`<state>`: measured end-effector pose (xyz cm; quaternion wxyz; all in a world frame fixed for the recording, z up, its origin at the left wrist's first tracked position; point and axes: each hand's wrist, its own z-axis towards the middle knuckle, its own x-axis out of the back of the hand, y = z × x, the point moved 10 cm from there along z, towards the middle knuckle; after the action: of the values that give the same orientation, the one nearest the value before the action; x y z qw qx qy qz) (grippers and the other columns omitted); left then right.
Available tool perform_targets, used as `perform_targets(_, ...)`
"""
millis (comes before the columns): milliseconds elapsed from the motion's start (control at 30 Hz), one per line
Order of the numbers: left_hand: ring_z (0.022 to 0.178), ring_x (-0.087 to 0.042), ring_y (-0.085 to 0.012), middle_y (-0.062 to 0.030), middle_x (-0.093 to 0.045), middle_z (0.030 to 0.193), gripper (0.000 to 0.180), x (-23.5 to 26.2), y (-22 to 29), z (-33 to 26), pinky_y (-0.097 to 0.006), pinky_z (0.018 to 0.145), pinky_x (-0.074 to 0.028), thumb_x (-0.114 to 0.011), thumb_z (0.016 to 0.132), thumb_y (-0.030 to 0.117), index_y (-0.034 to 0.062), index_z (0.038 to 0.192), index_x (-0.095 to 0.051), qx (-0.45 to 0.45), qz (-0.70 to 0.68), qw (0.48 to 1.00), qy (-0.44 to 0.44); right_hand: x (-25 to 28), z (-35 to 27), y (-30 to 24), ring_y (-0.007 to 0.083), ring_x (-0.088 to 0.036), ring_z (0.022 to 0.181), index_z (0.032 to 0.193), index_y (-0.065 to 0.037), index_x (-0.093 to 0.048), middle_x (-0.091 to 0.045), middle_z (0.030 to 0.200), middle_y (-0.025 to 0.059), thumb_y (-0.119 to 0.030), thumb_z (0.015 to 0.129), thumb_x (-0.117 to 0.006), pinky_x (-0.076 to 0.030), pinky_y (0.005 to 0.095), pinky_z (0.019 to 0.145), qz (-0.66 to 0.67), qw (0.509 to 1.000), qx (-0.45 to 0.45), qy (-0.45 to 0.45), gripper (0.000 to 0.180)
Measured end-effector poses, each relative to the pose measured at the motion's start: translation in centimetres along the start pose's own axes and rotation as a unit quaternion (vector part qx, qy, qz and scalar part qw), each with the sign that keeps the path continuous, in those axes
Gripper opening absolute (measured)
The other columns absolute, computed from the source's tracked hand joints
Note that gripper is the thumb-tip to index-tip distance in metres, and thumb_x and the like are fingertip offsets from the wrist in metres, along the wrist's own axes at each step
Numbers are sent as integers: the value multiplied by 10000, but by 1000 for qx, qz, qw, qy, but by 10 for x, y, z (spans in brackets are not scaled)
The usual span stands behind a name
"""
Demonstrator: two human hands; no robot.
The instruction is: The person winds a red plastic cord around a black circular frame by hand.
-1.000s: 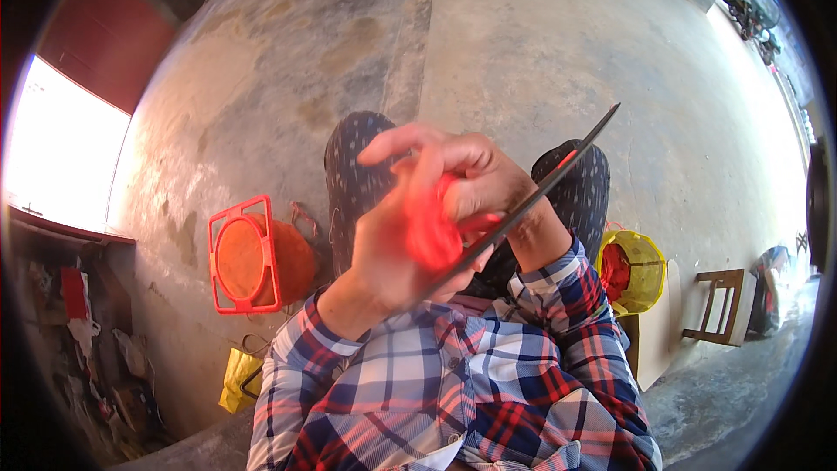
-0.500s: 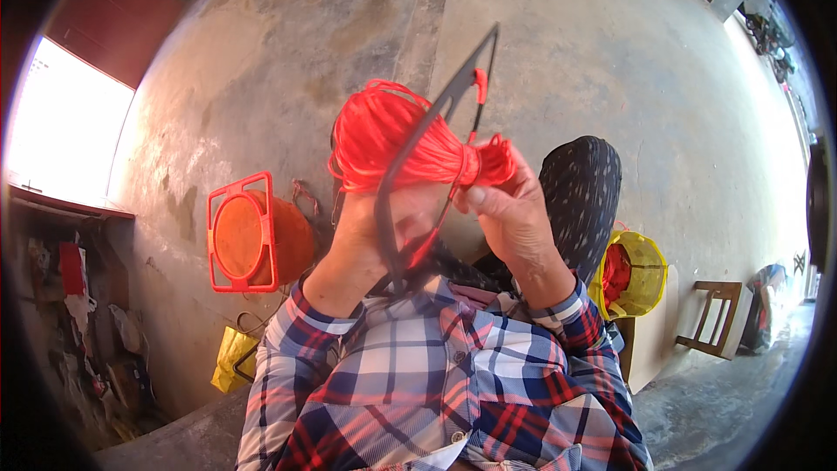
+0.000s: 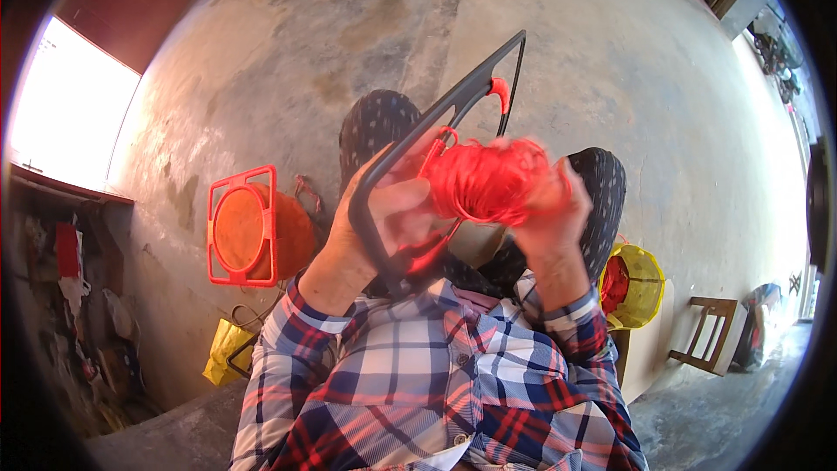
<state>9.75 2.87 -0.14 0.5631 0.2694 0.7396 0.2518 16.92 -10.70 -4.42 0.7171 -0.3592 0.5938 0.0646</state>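
In front of my chest my left hand (image 3: 384, 209) is closed on a flat black frame (image 3: 373, 176) with rounded corners, tilted up and away to the right. A curved red piece (image 3: 500, 94) sits inside the frame near its far end. My right hand (image 3: 558, 209), smeared by motion, grips the right end of a thick bundle of red cord (image 3: 488, 179). The bundle's left end lies close to my left thumb, inside or just in front of the frame; I cannot tell which. Some of the fingers are hidden behind the frame and the cord.
An orange drum with a red square frame (image 3: 272, 225) stands on the concrete floor at left, a yellow bag (image 3: 228, 351) nearer me. At right are a yellow basket (image 3: 647, 288) with red cord inside and a small wooden stool (image 3: 700, 336). My knees flank the work.
The red cord bundle has shifted right and down, and its wide looped end no longer spreads over my left hand. My right hand has moved right with it; the black frame leans slightly further right.
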Motion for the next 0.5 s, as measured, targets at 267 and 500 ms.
perform_targets(267,514,-425,-101,-90,-583,892,578,14,6,2,-205,384,-311,-612,815,18,64,1372,-468,-29,18,999,-26,-26,-44,103,222,-590,1103,1334,-24,-402,-572,1238,96,-145,829,-712,-497,397,932,-36,972,-228,-53,604)
perform_targets(500,504,-410,-107,-96,-556,904,580,28,17,2,-210,370,-283,-624,830,61,82,1386,-459,-39,17,998,-45,34,-43,87,205,-608,1061,1270,-18,-490,-612,1173,88,-24,870,-618,-493,373,917,-12,966,-225,129,420)
